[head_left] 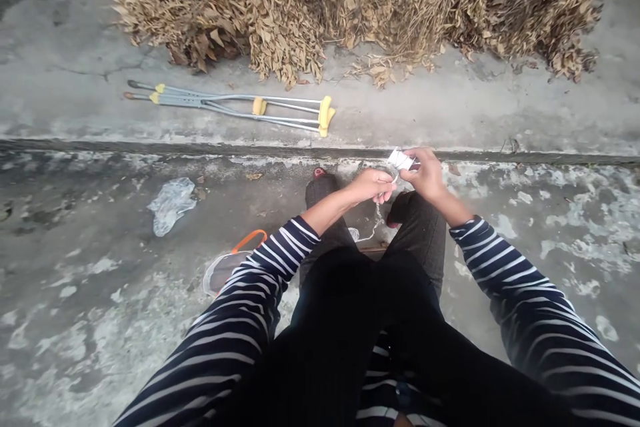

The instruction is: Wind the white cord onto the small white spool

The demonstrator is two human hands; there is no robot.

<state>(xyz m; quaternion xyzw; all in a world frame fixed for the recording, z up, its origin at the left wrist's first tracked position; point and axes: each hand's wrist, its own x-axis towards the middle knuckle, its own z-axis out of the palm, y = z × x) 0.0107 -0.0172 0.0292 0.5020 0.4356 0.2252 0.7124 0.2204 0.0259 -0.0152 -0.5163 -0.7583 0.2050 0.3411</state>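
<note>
Both my hands are close together in front of my knees. The fingers of my right hand (425,173) are closed on a small white card (400,159) with thin dark lines across it, perhaps thread. To its left, my left hand (373,185) pinches a white cord (379,213) just below the card. From there the cord dangles, looking knotted or braided, to a loose white coil (355,234) between my legs. What lies inside the curled fingers of my left hand is partly hidden.
A concrete ledge (450,107) runs across ahead, bearing a pair of crutches (260,110) and heaps of dried plants (300,7). To my left on the ground lie a crumpled clear plastic bag (171,205) and a mesh item with an orange handle (250,239).
</note>
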